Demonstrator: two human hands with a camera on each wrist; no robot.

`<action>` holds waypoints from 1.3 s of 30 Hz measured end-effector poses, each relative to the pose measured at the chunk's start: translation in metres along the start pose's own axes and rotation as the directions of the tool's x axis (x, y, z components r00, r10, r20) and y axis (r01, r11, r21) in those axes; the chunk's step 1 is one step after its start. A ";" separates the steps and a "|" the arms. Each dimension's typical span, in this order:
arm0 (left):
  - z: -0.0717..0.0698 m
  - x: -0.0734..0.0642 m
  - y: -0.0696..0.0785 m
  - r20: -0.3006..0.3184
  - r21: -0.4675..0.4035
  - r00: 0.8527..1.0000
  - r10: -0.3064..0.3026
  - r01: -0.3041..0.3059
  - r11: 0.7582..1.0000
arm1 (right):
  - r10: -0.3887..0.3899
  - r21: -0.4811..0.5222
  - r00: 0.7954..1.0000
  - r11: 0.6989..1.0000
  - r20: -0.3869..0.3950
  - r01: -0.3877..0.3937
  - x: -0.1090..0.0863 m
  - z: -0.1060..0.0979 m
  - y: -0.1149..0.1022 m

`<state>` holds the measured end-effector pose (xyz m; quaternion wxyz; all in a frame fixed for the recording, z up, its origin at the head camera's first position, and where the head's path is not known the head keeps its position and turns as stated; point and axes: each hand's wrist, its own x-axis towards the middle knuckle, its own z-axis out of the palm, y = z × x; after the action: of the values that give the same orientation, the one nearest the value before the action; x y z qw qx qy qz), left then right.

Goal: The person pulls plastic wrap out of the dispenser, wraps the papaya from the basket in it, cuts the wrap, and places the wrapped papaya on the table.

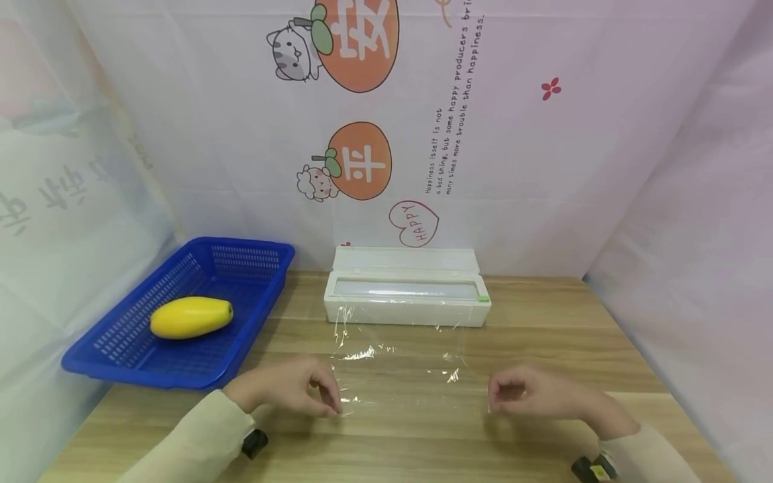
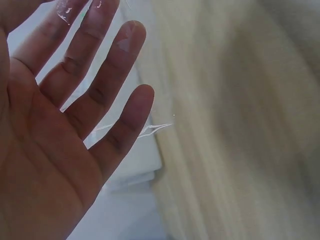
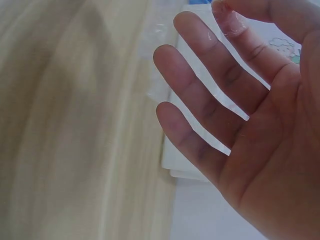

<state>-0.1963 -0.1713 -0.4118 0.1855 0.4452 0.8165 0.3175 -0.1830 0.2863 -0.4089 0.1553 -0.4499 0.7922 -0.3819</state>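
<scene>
A clear sheet of plastic wrap [image 1: 398,365] stretches toward me from the white wrap dispenser [image 1: 407,312], whose lid [image 1: 406,259] stands raised at the back. My left hand [image 1: 298,387] pinches the sheet's near left corner between thumb and fingertips. At the near right corner, my right hand [image 1: 537,392] pinches the film between thumb and index finger; the other fingers [image 3: 192,92] are spread in the right wrist view. Glints and wrinkles show along the film. The roll [image 1: 406,289] lies inside the dispenser, with a small green slider [image 1: 483,298] at its right end.
A blue plastic basket [image 1: 256,335] stands on the left side of the wooden table [image 1: 543,322], holding a yellow papaya-like fruit [image 1: 190,317]. Printed white cloth [image 1: 513,168] hangs behind the table and along both sides.
</scene>
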 end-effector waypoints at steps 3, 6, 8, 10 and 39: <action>0.006 0.000 0.000 0.022 0.005 1.000 -0.004 0.004 1.000 | 0.006 -0.004 1.000 1.000 0.018 -0.006 0.000 0.006 0.005; 0.011 -0.001 -0.001 0.037 -0.003 0.999 -0.014 0.014 1.000 | 0.025 -0.008 0.999 1.000 0.043 -0.025 0.000 0.014 0.010; 0.014 -0.002 -0.001 0.041 -0.015 0.999 -0.024 0.025 1.000 | 0.037 0.000 0.997 0.999 0.061 -0.037 -0.001 0.019 0.013; 0.016 -0.003 -0.002 0.040 -0.034 0.999 -0.022 0.023 0.999 | 0.046 0.002 0.996 0.999 0.073 -0.047 -0.001 0.023 0.015; 0.015 -0.005 -0.007 0.008 -0.087 0.997 -0.077 0.078 0.993 | 0.152 -0.402 0.957 0.882 -0.247 -0.244 -0.010 0.041 0.013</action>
<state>-0.1896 -0.1734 -0.4273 0.2186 0.4054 0.8181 0.3442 -0.1609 0.2790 -0.4464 0.0073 -0.3466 0.9105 -0.2254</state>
